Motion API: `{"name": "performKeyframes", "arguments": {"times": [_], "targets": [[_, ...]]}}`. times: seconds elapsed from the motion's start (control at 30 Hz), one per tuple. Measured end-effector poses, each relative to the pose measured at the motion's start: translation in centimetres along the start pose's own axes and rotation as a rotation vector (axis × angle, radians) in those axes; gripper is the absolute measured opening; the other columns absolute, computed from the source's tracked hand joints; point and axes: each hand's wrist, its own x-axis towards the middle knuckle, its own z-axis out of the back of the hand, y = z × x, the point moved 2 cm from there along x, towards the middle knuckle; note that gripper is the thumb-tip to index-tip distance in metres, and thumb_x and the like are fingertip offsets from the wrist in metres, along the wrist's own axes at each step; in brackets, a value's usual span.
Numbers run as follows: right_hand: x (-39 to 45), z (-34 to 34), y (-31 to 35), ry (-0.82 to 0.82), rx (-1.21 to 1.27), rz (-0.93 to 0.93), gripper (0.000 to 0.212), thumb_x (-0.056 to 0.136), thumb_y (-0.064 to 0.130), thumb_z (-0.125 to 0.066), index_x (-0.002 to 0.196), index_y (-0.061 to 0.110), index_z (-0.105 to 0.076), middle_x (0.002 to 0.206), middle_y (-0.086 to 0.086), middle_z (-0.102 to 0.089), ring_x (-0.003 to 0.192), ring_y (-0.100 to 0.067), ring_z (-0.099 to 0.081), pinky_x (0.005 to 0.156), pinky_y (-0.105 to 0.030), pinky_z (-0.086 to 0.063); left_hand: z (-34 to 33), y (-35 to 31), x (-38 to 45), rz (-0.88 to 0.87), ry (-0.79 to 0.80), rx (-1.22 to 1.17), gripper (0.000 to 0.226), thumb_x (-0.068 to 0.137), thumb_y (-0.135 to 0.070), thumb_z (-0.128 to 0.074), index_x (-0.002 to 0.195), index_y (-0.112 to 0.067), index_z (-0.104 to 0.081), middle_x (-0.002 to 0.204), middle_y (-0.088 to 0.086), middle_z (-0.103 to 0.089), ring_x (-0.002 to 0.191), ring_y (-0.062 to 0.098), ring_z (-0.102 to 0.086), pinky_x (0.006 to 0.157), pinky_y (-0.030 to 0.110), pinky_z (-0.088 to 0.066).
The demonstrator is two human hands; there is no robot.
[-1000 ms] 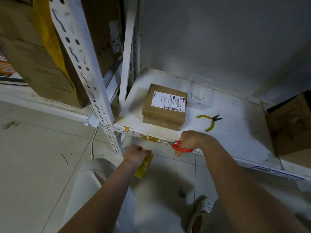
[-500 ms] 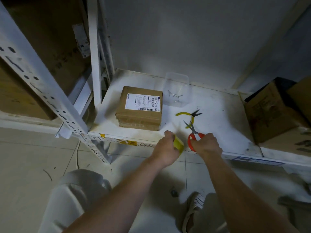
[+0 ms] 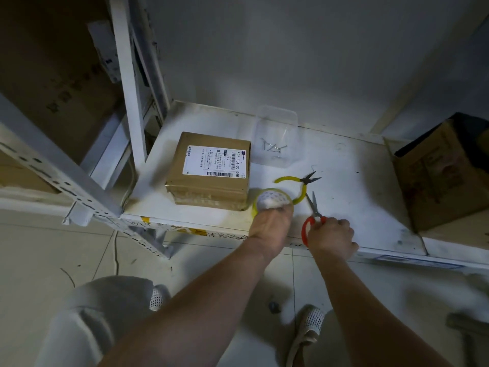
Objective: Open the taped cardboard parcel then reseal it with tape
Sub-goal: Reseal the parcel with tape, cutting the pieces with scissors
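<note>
A taped brown cardboard parcel (image 3: 211, 170) with a white shipping label lies flat on the white shelf (image 3: 352, 197), closed. Just right of its front corner, my left hand (image 3: 270, 226) holds a yellow tape roll (image 3: 272, 200) flat against the shelf. My right hand (image 3: 330, 239) grips the red handles of a pair of scissors (image 3: 311, 215), whose closed blades point away from me over the shelf.
Yellow-handled pliers (image 3: 299, 185) lie just behind the tape roll. A clear plastic tub (image 3: 276, 120) with a few nails stands behind the parcel. An open cardboard box (image 3: 444, 176) sits at the right. A white slotted shelf post (image 3: 53, 165) crosses the left foreground.
Both hands have risen from below the shelf edge onto the shelf. The tape roll now rests flat beside the parcel, and the scissors point over the shelf.
</note>
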Motion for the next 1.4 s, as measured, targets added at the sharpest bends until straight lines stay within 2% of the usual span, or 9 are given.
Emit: {"name": "performKeyframes", "arguments": {"times": [0.13, 0.27, 0.4, 0.5, 0.87, 0.97, 1.07, 1.27, 1.4], "targets": [[-1.2, 1.4, 2.9, -0.269, 0.263, 0.168, 0.028, 0.089, 0.016, -0.054, 0.113, 0.008, -0.065, 0.116, -0.018, -0.054, 0.108, -0.035, -0.047, 0.088, -0.041, -0.037, 0.3, 2.7, -2.5, -0.138, -0.541, -0.322, 0.03, 0.081, -0.012, -0.063, 0.111, -0.013, -0.064, 0.112, 0.007, -0.061, 0.101, 0.028, -0.056, 0.078, 0.033, -0.051], [-4.6, 1.9, 9.9, -0.145, 0.432, 0.589, 0.037, 0.088, 0.028, -0.061, 0.124, 0.02, -0.06, 0.124, -0.008, -0.052, 0.116, -0.028, -0.047, 0.1, -0.04, -0.038, 1.5, 9.9, -6.8, 0.461, -1.093, -0.601, 0.031, 0.088, -0.021, -0.057, 0.116, -0.009, -0.051, 0.116, 0.01, -0.047, 0.107, 0.026, -0.048, 0.089, 0.041, -0.048], [-6.7, 0.8, 14.1, 0.123, 0.111, 0.674, 0.074, 0.081, 0.056, -0.06, 0.144, 0.039, -0.026, 0.145, -0.004, -0.032, 0.129, -0.028, -0.037, 0.108, -0.041, -0.029, 2.4, 16.6, -7.2, 0.635, -0.667, -0.932, 0.087, 0.078, -0.023, -0.074, 0.146, -0.011, -0.021, 0.148, 0.013, -0.033, 0.136, 0.028, -0.035, 0.111, 0.043, -0.035], [-6.6, 0.3, 14.7, 0.222, 0.144, 0.589, 0.072, 0.087, 0.044, -0.06, 0.147, 0.041, -0.019, 0.138, -0.008, -0.041, 0.121, -0.028, -0.047, 0.1, -0.038, -0.039, 2.5, 18.4, -6.3, 0.563, -0.511, -0.969, 0.063, 0.077, -0.022, -0.076, 0.132, -0.021, -0.047, 0.123, 0.002, -0.063, 0.115, 0.022, -0.059, 0.101, 0.041, -0.047], [-6.6, 2.0, 13.8, 0.28, 0.157, 0.679, 0.064, 0.091, 0.031, -0.057, 0.145, 0.044, -0.024, 0.137, -0.003, -0.049, 0.117, -0.024, -0.053, 0.102, -0.036, -0.04, 0.5, 17.9, -10.7, 0.474, -0.75, -0.851, 0.056, 0.081, -0.003, -0.067, 0.131, -0.026, -0.056, 0.107, -0.002, -0.072, 0.096, 0.014, -0.067, 0.094, 0.037, -0.053], [-7.3, 3.6, 14.0, 0.31, 0.22, 0.683, 0.055, 0.093, 0.033, -0.054, 0.142, 0.044, -0.031, 0.135, -0.003, -0.049, 0.119, -0.023, -0.05, 0.101, -0.035, -0.038, 1.6, 17.9, -11.3, 0.471, -0.691, -0.798, 0.085, 0.07, -0.03, -0.08, 0.141, -0.042, -0.034, 0.12, 0.0, -0.056, 0.095, 0.015, -0.061, 0.091, 0.034, -0.052], [-7.8, 4.9, 14.2, 0.321, 0.284, 0.71, 0.047, 0.092, 0.035, -0.055, 0.136, 0.045, -0.042, 0.129, -0.003, -0.052, 0.117, -0.023, -0.05, 0.098, -0.033, -0.039, 3.2, 17.1, -12.0, 0.491, -0.666, -0.707, 0.07, 0.074, -0.039, -0.075, 0.136, -0.042, -0.043, 0.108, 0.0, -0.039, 0.089, 0.018, -0.05, 0.087, 0.034, -0.049], [-8.3, 6.1, 13.9, 0.277, 0.355, 0.708, 0.039, 0.092, 0.031, -0.056, 0.128, 0.046, -0.051, 0.123, -0.001, -0.057, 0.114, -0.022, -0.051, 0.1, -0.037, -0.042, 3.1, 16.5, -13.4, 0.364, -0.564, -0.822, 0.067, 0.073, -0.007, -0.076, 0.131, -0.024, -0.05, 0.148, 0.002, -0.027, 0.131, 0.019, -0.038, 0.108, 0.038, -0.041], [-9.7, 6.9, 14.1, 0.266, 0.41, 0.708, 0.037, 0.095, 0.024, -0.051, 0.128, 0.042, -0.053, 0.128, 0.001, -0.058, 0.116, -0.022, -0.052, 0.101, -0.039, -0.042, 3.3, 16.3, -14.3, 0.387, -0.563, -0.758, 0.064, 0.073, -0.018, -0.078, 0.131, -0.016, -0.05, 0.139, 0.003, -0.041, 0.124, 0.021, -0.046, 0.101, 0.029, -0.04]]}}
